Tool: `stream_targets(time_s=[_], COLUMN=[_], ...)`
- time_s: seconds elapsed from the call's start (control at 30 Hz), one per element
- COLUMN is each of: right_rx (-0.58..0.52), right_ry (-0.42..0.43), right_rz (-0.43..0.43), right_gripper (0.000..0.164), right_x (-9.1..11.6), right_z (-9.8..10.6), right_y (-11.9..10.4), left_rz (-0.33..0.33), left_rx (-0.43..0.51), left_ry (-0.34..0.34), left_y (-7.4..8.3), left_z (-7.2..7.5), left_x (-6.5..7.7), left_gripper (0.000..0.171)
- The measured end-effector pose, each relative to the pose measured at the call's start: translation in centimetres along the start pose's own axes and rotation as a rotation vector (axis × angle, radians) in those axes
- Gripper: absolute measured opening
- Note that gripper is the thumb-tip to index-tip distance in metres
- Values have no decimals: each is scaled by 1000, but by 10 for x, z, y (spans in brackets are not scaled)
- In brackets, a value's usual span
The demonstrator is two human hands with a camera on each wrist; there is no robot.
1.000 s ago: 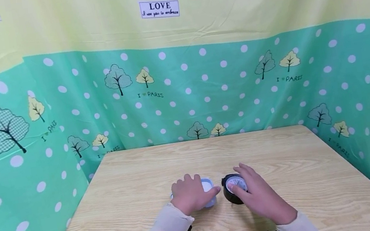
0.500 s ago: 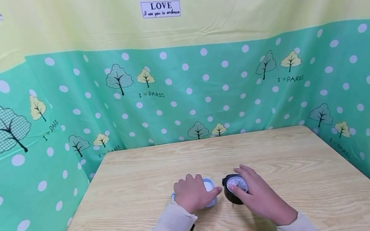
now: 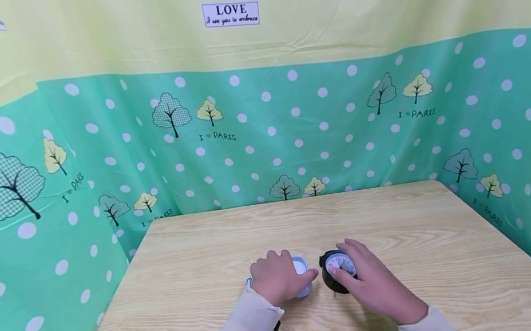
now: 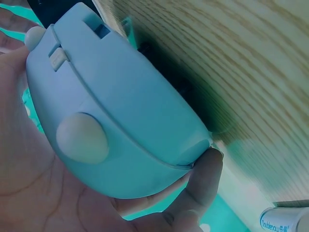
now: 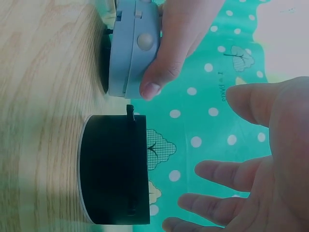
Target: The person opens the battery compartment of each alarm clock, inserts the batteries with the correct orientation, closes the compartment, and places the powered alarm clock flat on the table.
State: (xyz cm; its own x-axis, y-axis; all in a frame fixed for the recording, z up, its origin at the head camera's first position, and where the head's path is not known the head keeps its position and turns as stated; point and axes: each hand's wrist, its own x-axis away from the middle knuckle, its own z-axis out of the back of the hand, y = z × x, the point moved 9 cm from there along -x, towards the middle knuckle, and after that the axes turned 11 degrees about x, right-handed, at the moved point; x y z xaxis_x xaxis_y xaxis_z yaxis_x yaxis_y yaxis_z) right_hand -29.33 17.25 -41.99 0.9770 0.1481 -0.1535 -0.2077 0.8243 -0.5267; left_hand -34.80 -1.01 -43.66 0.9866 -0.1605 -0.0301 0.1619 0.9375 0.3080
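Note:
My left hand (image 3: 275, 278) grips a light blue rounded case (image 4: 120, 106) with pale round knobs and a seam along its side. The thumb lies along its near edge, and the palm is behind it. In the head view, part of its white front shows beyond the hand. To its right, a black round clock (image 3: 339, 263) with a white dial sits on the table. My right hand (image 3: 375, 284) overlaps the clock in the head view. The right wrist view shows those fingers (image 5: 224, 175) spread, with a gap between them and the clock's black side (image 5: 116, 169).
The wood-grain table (image 3: 195, 246) carries both things near its middle. Behind and on both sides hangs a green and yellow curtain (image 3: 260, 131) printed with dots and trees. A white rounded thing with blue lettering (image 4: 285, 220) shows at the left wrist view's lower right.
Both hands stay almost still. The head view shifts slightly between the first and second frames, moving the whole scene a little rightward.

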Motion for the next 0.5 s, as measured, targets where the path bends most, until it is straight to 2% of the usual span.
stream_targets(time_s=[0.3, 0.5], right_rx=[-12, -8], right_ry=[-9, -11], right_rz=[-10, -15], right_gripper=[64, 67], right_x=[0, 0], right_z=[-1, -1], right_y=[1, 2], left_rz=[9, 16], left_rx=[12, 25], left_ry=[12, 15], left_y=[-2, -4], left_z=[0, 0], left_x=[-2, -3], left_gripper=[88, 88])
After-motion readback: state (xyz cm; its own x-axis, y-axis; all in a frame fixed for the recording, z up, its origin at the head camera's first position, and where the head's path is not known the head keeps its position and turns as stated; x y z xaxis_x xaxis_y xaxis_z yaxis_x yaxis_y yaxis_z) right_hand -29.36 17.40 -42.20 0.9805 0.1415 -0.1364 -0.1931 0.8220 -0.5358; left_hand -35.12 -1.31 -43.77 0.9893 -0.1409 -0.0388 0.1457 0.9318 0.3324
